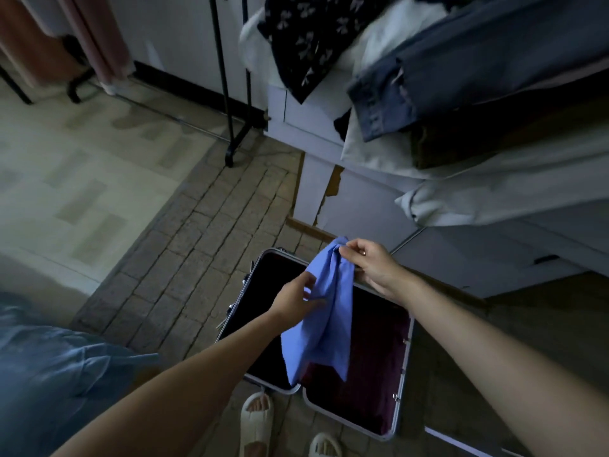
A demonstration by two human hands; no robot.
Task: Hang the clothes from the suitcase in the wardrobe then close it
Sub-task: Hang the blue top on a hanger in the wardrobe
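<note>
The fingers (pixel 354 250) of the right hand (pixel 374 268) pinched the top of a blue garment (pixel 324 311) and held it up above the open suitcase (pixel 407 364). The left hand (pixel 295 300) touched the garment at its side, lower down, with the fingers spread and the thumb against the cloth; whether it really grasped the cloth could not be told. The garment hung in folds, and its lower end reached down over the middle of the suitcase. A dark red cloth (pixel 362 390) lay inside the right half. The suitcase lay on a brick-pattern floor (pixel 184 245). Behind it stood a white wardrobe (pixel 346 199), where jeans (pixel 445 67), a dark flowered garment (pixel 306 34) and pale clothes (pixel 494 196) hung. Two feet in white slippers (pixel 257 423) stood just before the suitcase.
</note>
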